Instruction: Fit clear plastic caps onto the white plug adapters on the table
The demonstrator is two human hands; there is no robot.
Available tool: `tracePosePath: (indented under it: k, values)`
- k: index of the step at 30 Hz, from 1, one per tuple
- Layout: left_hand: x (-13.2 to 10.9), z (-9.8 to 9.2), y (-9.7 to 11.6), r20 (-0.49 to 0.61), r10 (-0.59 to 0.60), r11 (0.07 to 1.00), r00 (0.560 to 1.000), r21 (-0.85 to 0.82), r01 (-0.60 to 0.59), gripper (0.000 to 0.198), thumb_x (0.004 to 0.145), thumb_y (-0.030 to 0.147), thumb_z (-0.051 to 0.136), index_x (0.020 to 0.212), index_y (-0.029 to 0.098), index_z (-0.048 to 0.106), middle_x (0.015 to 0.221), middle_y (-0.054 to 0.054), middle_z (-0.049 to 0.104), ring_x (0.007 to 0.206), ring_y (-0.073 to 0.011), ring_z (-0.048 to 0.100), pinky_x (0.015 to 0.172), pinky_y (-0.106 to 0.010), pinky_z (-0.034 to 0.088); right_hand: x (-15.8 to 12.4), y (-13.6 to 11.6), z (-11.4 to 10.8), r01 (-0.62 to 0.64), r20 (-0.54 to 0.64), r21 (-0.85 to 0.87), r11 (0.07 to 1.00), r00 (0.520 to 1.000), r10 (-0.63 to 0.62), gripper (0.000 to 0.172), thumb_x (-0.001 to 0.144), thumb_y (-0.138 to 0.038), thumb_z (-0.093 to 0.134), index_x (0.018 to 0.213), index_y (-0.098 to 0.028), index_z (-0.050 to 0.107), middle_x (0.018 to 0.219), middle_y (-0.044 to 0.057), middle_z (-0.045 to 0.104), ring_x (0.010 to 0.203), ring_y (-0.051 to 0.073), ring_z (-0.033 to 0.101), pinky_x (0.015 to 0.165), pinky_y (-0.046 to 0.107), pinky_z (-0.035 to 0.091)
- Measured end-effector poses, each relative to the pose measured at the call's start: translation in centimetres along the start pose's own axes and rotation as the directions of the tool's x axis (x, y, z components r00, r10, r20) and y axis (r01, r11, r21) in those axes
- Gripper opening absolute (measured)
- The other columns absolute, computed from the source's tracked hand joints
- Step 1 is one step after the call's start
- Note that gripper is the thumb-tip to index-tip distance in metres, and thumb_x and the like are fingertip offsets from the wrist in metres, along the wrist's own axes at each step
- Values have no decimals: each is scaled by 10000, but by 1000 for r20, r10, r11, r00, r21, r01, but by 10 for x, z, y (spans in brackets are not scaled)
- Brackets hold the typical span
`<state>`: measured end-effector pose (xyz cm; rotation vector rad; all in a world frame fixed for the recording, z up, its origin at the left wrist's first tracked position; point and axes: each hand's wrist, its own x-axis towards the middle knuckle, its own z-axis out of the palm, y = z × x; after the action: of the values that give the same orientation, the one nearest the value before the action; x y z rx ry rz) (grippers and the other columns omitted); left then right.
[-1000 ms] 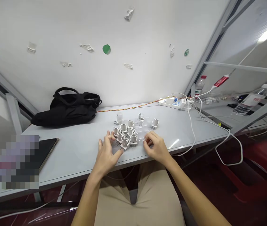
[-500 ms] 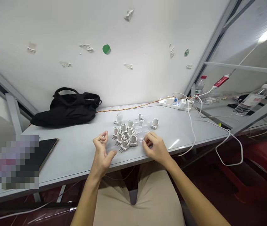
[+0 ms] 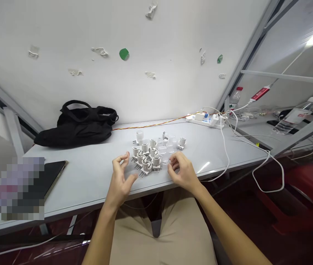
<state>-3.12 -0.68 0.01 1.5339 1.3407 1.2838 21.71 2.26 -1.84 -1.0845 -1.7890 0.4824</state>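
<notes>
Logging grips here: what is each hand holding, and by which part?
The left hand holds nothing. The right hand has its fingertips at the clear plastic pieces, but whether they grip one cannot be told.

On your grey table (image 3: 90, 187), a black fabric handbag (image 3: 76, 130) slumps against the white wall (image 3: 62, 40) at the far left, and a dark tablet (image 3: 53, 176) lies near the left edge. A twisted red-and-yellow wire (image 3: 150, 126) runs along the back to a white power strip (image 3: 204, 119), where white cables (image 3: 226, 154) trail across the right end, beyond which a clear plastic water bottle (image 3: 291, 121) lies on the neighbouring bench.
</notes>
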Motion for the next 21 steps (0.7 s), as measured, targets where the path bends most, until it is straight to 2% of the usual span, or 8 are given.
tracePosePath:
  k: [4, 7, 10, 12, 14, 17, 21]
  values:
    - [1, 2, -1, -21, 10, 1000, 1000, 2, -10, 422, 862, 309, 591, 1242, 251, 419, 1676, -150, 288, 1575, -299, 247, 1282, -548, 234, -1, -1, -1, 11, 8, -9, 1000, 1000, -11, 188, 901, -221, 592, 1067, -213, 503, 941, 20, 567, 649, 115, 597, 605, 282, 552]
    - [8, 0, -1, -110, -17, 999, 994, -46, 12, 313, 913, 335, 542, 1203, 256, 457, 1642, -117, 380, 1586, -240, 220, 1290, -505, 243, 0, -2, -2, 12, 18, -26, 1000, 1000, -12, 210, 927, -270, 603, 1111, -207, 521, 976, 37, 584, 657, 118, 597, 620, 291, 540]
    - [28, -7, 2, -208, -84, 996, 974, 3, 87, 313, 948, 373, 471, 1226, 233, 494, 1562, -128, 499, 1523, -238, 375, 1235, -468, 368, 0, -3, -2, 10, 27, -39, 999, 1000, -9, 189, 941, -297, 605, 1088, -204, 532, 912, 19, 567, 639, 120, 581, 613, 290, 526]
    - [49, -14, 6, -230, -95, 988, 969, 94, 119, 370, 951, 365, 464, 1279, 207, 528, 1536, -141, 525, 1470, -258, 456, 1215, -469, 391, 0, -3, -2, 14, 34, -48, 999, 999, -13, 168, 944, -299, 603, 1066, -205, 534, 894, 15, 556, 640, 123, 580, 606, 288, 519]
    - [74, -19, 10, -202, -94, 971, 975, 198, 135, 403, 948, 367, 497, 1307, 201, 574, 1499, -139, 563, 1439, -283, 489, 1208, -492, 385, 0, -2, -2, 19, 37, -59, 998, 999, -17, 160, 942, -297, 606, 1053, -206, 536, 897, 20, 561, 646, 126, 585, 602, 288, 517]
    - [111, -22, 14, -83, -96, 940, 992, 322, 118, 416, 887, 374, 619, 1252, 177, 647, 1440, -150, 619, 1392, -335, 531, 1194, -519, 377, 0, 0, -1, 26, 31, -67, 997, 999, -24, 164, 934, -292, 614, 1053, -207, 540, 897, 23, 575, 636, 125, 581, 593, 287, 516]
    - [142, -16, 11, 68, -131, 906, 989, 414, 91, 511, 739, 376, 789, 1195, 169, 685, 1407, -163, 647, 1274, -365, 624, 1117, -490, 455, 0, 0, -1, 33, 28, -67, 997, 999, -31, 206, 916, -290, 636, 1087, -211, 552, 866, 6, 558, 619, 122, 567, 585, 284, 516]
